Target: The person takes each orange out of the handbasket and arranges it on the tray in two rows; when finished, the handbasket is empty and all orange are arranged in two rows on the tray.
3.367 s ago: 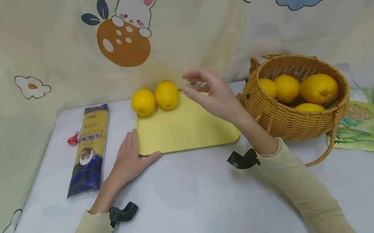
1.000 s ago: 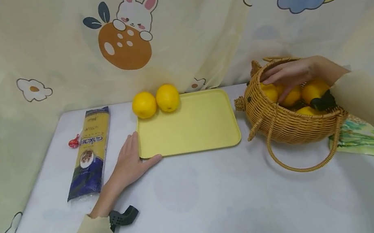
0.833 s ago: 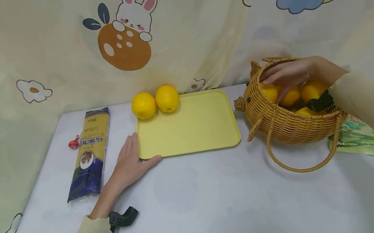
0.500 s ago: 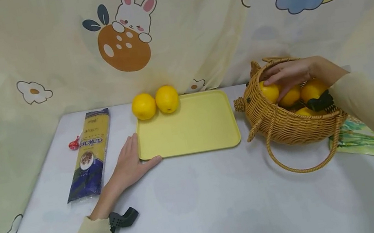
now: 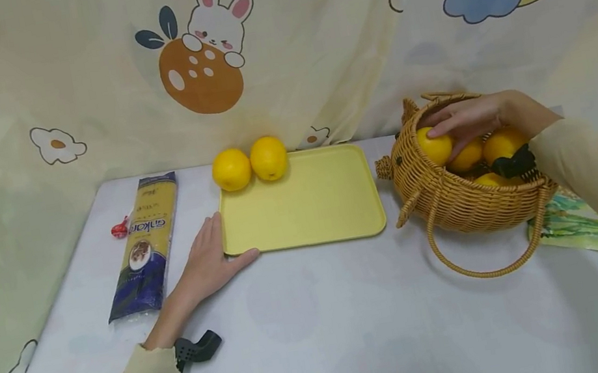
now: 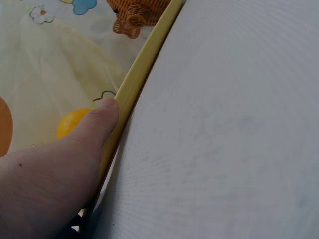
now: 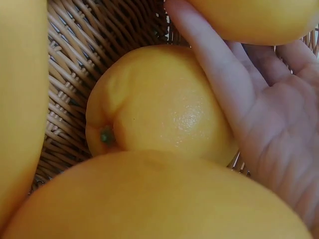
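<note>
My right hand (image 5: 471, 116) reaches into a wicker basket (image 5: 475, 210) shaped like an animal. Its thumb and fingers are curled round the leftmost orange (image 5: 435, 147). The right wrist view shows this held orange (image 7: 254, 17) at the top, with the palm beside another orange (image 7: 159, 104) that has a green stem end. My left hand (image 5: 207, 261) lies at the near left corner of a yellow tray (image 5: 303, 212), fingers straight along its left side. In the left wrist view the thumb (image 6: 102, 117) rests against the tray's rim. Two oranges (image 5: 268, 158) sit at the tray's far left corner.
A blue and yellow pasta packet (image 5: 143, 245) lies left of the tray, with a red wrapped candy (image 5: 119, 228) beside it. The basket's handle (image 5: 491, 273) lies toward the front. A green printed bag (image 5: 581, 225) is partly under the right sleeve. A patterned cloth (image 5: 308, 26) hangs behind.
The right hand has gone from above the tray into the basket and taken hold of the leftmost orange, which has risen slightly. The basket has turned a little. The left hand stays put.
</note>
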The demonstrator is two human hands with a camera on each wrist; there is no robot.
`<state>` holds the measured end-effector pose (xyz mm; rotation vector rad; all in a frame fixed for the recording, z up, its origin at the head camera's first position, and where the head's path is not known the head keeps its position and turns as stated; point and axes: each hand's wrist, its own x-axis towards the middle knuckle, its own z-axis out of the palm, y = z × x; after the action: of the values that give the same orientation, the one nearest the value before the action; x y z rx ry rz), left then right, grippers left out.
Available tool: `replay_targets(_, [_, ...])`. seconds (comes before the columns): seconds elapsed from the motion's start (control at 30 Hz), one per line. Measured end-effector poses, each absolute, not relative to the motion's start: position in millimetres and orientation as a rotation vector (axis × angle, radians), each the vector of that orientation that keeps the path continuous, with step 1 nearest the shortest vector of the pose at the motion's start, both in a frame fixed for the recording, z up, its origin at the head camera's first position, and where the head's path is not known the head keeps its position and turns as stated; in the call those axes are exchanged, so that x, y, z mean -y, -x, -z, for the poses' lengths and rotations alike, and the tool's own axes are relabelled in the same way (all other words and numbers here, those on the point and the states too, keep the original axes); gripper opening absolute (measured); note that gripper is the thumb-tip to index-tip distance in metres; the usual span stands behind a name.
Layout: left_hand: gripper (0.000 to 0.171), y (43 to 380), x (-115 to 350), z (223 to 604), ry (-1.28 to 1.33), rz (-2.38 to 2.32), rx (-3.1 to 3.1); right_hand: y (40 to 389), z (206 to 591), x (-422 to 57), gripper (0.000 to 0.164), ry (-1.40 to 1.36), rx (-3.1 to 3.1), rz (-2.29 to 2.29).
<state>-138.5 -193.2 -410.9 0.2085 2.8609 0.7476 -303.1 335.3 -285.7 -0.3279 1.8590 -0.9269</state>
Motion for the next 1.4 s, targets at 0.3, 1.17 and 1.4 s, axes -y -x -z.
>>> replay_targets(0.3, [0.120,136,192,412,-0.193,-0.755,-2.852,298,283,-337,0.078,0.320,-1.862,0.876])
replay_targets(1.17, [0.121,142,194,410,-0.205,-0.742,-2.853,309,278,-343,0.079,0.467,-1.762,0.801])
replay_targets(1.4, [0.121,141,193,409,-0.207,-0.747,-2.859,305,276,-347,0.083,0.443,-1.823,0.759])
